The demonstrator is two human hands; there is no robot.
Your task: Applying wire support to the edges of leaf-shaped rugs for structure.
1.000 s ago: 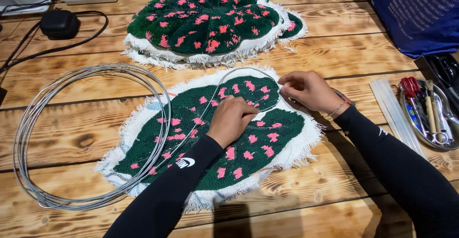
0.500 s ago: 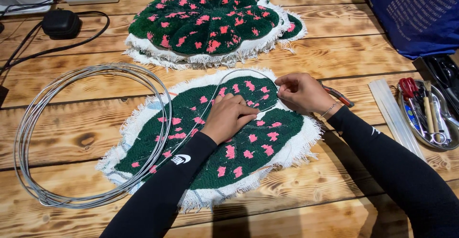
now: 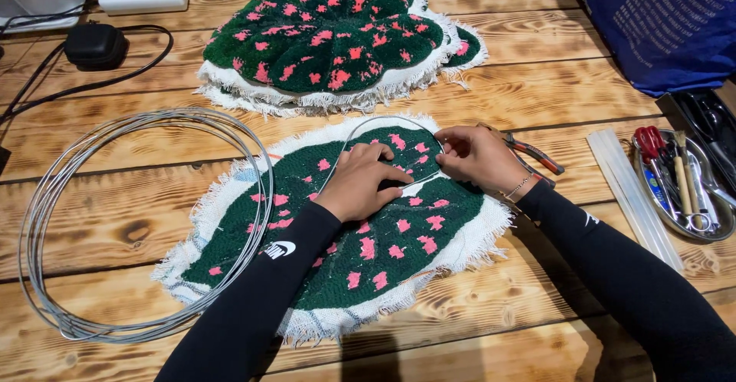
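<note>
The wire (image 3: 383, 125) arcs along the top edge of the green rug (image 3: 360, 236) with pink marks, which lies flat in the middle of the table (image 3: 537, 83), its white fringe spread around it. The left hand (image 3: 360, 182) presses down on the pile, fingers curled over the wire where it crosses the rug; the right hand (image 3: 479, 156) pinches the wire's near end just beside it. Both hands grasp or pin the wire, though how firmly cannot be told.

The wire looks springy, so if either hand eases, it could likely snap out of its curve, whip toward the fingers or drag the fringe. A loose end could also snag the pile and pull tufts. The rug itself may slide on the smooth wood if the left hand pushes sideways rather than down.

Pliers (image 3: 533, 152) lie just behind the right hand, near enough for the wrist to knock. The coil (image 3: 146, 221) overlaps the rug's left edge; a tug on the rug could shift it. Farther off sit a stack of finished rugs (image 3: 330, 37), glue sticks (image 3: 632, 194), a tool tray (image 3: 682, 182), a blue bag (image 3: 667, 21) and a black adapter (image 3: 96, 44)
</note>
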